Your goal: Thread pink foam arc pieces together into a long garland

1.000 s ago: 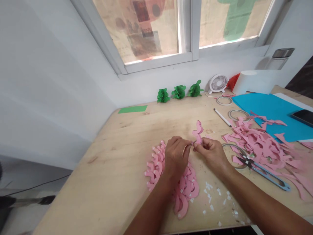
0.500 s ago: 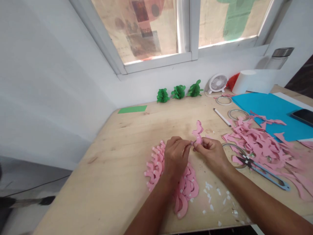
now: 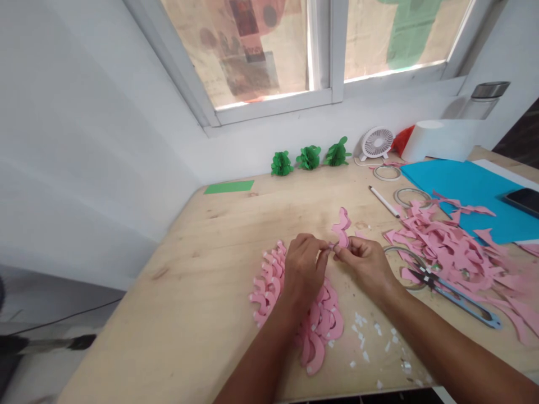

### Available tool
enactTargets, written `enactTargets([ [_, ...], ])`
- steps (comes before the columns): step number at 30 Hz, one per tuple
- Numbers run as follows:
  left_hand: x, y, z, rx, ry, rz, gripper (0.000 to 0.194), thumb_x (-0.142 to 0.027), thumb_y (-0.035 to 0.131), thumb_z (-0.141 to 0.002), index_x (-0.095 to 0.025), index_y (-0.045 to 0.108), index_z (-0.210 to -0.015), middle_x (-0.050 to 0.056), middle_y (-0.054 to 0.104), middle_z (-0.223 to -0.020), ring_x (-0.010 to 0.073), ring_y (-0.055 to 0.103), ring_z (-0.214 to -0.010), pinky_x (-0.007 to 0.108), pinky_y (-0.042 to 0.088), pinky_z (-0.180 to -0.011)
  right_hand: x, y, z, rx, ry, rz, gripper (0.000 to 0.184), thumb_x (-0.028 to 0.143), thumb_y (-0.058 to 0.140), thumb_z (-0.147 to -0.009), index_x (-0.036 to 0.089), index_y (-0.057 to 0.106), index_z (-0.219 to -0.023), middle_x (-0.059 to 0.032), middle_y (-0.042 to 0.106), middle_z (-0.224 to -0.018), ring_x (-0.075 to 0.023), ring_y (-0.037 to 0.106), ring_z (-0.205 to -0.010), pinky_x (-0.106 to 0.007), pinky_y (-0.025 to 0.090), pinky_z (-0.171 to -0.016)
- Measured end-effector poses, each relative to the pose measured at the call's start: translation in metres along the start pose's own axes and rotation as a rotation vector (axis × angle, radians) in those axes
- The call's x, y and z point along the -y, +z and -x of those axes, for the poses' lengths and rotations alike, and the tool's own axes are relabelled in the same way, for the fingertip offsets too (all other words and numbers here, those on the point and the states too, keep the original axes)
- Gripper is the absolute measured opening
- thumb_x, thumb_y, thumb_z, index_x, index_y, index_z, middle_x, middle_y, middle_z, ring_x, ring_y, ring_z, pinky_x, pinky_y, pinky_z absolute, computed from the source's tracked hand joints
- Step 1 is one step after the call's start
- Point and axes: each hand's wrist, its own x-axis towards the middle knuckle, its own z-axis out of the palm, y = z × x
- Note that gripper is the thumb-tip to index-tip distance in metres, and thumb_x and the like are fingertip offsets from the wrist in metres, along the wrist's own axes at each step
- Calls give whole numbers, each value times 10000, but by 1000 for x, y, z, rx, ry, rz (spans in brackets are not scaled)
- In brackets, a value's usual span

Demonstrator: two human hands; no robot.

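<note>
A wavy pink paper cutout (image 3: 342, 227) stands up from between my two hands. My right hand (image 3: 362, 261) is closed, pinching its lower end between thumb and fingers. My left hand (image 3: 306, 264) is closed too, its fingertips pinching the cutout's near tip from the left side. Below my left hand lies a pile of curved pink paper pieces (image 3: 326, 317), with small white squares stuck at their ends. My left forearm hides part of that pile. White paper bits (image 3: 361, 336) are scattered on the table to the right of it.
Thread snips (image 3: 458, 297), tape rolls (image 3: 411, 197) and pink paper scraps (image 3: 455, 247) lie at the right, near blue sheets (image 3: 458, 182), a phone (image 3: 524, 201) and a marker (image 3: 384, 201). Green paper figures (image 3: 309, 157) and a small fan (image 3: 377, 143) stand along the wall. A green strip (image 3: 229, 187) lies left.
Both hands stay nearly in place on the pink cutout. The whole view has shifted very slightly.
</note>
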Motion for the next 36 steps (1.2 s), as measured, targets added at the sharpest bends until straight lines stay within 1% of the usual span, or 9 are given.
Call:
enactTargets([
  [6, -1, 1, -1, 14, 23, -9, 75, -119, 518, -809, -175, 538, -765, 39, 615, -741, 190, 551, -781, 319, 424, -690, -2, 1, -1, -14, 6, -41, 280, 391, 624, -722, 147, 590, -590, 38, 430, -507, -91, 340, -476, -234, 254, -463],
  [12, -2, 2, 1, 30, 12, 17, 84, -96, 513, -788, -176, 533, -774, 38, 603, -760, 187, 557, -789, 314, 430, -698, 1, 0, -1, -34, 65, -111, 292, 414, 641, -697, 151, 582, -586, 39, 443, -496, -87, 346, -451, -226, 262, -445],
  [17, -3, 0, 0, -2, -58, 40, 72, -119, 527, -795, -183, 562, -800, 35, 611, -767, 186, 564, -807, 321, 441, -730, 2, 0, -1, -36, 48, -95, 294, 415, 638, -703, 147, 590, -589, 41, 448, -494, -85, 345, -454, -225, 256, -450],
  [21, -2, 0, 0, -3, -39, 34, 85, -134, 543, -799, -180, 597, -847, 48, 629, -785, 190, 564, -817, 328, 449, -736, -1, 1, -2, -21, 22, -84, 283, 400, 633, -717, 141, 600, -607, 26, 483, -518, -94, 378, -480, -229, 272, -467],
  [23, -1, 0, 0, -15, -37, 26, 85, -133, 544, -798, -180, 604, -837, 50, 628, -784, 188, 567, -809, 327, 453, -729, -2, 1, -2, -17, 9, -82, 277, 392, 627, -726, 141, 603, -611, 21, 494, -531, -98, 390, -490, -231, 285, -477],
  [28, -1, 0, 1, -20, -44, 9, 72, -134, 537, -798, -178, 592, -780, 49, 616, -769, 188, 572, -798, 324, 455, -717, -4, 2, -2, -17, 10, -66, 270, 378, 627, -725, 141, 597, -599, 29, 467, -516, -89, 357, -478, -232, 279, -472],
  [31, -2, 0, 1, -6, -54, 11, 66, -142, 532, -799, -179, 585, -783, 51, 613, -786, 188, 572, -798, 327, 454, -722, -2, 2, -1, -8, 19, -74, 268, 378, 628, -720, 141, 596, -599, 28, 465, -515, -90, 358, -480, -232, 274, -466],
  [36, -3, -1, -1, 8, -40, 5, 81, -126, 510, -799, -179, 563, -769, 43, 611, -749, 185, 568, -771, 319, 446, -697, -2, 1, -1, 10, 4, -65, 291, 403, 628, -722, 148, 592, -589, 32, 452, -503, -90, 356, -473, -230, 265, -454],
])
